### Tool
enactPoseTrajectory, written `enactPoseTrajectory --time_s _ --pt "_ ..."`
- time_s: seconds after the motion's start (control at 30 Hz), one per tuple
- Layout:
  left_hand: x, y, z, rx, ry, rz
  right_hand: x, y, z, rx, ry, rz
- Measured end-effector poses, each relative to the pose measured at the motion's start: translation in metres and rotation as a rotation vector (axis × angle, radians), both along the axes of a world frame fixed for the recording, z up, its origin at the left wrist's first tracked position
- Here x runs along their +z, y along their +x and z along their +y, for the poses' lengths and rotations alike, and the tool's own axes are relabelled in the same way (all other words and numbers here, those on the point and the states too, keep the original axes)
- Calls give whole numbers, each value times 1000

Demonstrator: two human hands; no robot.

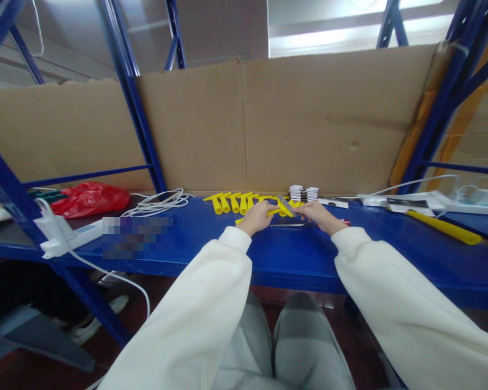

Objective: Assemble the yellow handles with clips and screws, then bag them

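My left hand (260, 217) is closed around a yellow plastic piece (283, 209) held just above the blue shelf. My right hand (318, 215) pinches a thin grey strip (287, 205) that lies against this piece; its exact kind is too small to make out. Behind my left hand, similar yellow tube-shaped pieces (236, 203) stand in a row, each with a thin bar at the top. Under both hands lies a thin dark rod (289, 225), and a red end (345, 222) shows beside my right wrist. Close behind my right hand is a stack of small white-and-black items (303, 193).
The blue shelf (187, 238) is backed by a cardboard panel (309, 119) between blue posts. To the left lie a coiled white cable (166, 203), a red plastic bag (95, 198) and a white power strip (77, 235). A long yellow rod (443, 227) lies on the right.
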State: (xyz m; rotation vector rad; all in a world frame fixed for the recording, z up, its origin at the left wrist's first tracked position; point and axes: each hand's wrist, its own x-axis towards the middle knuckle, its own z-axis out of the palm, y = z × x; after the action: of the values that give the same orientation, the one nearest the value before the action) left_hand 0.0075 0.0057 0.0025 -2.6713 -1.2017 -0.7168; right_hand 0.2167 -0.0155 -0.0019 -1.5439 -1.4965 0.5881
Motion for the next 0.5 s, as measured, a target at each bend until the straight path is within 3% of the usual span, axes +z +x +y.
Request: enactPoseTrajectory --time_s 0.3,0.5 --pt "3 1 -9 39 -2 55 10 -13 -12 -51 -103 15" --pt "5 2 -18 65 39 226 12 -16 -14 -10 -117 -40"
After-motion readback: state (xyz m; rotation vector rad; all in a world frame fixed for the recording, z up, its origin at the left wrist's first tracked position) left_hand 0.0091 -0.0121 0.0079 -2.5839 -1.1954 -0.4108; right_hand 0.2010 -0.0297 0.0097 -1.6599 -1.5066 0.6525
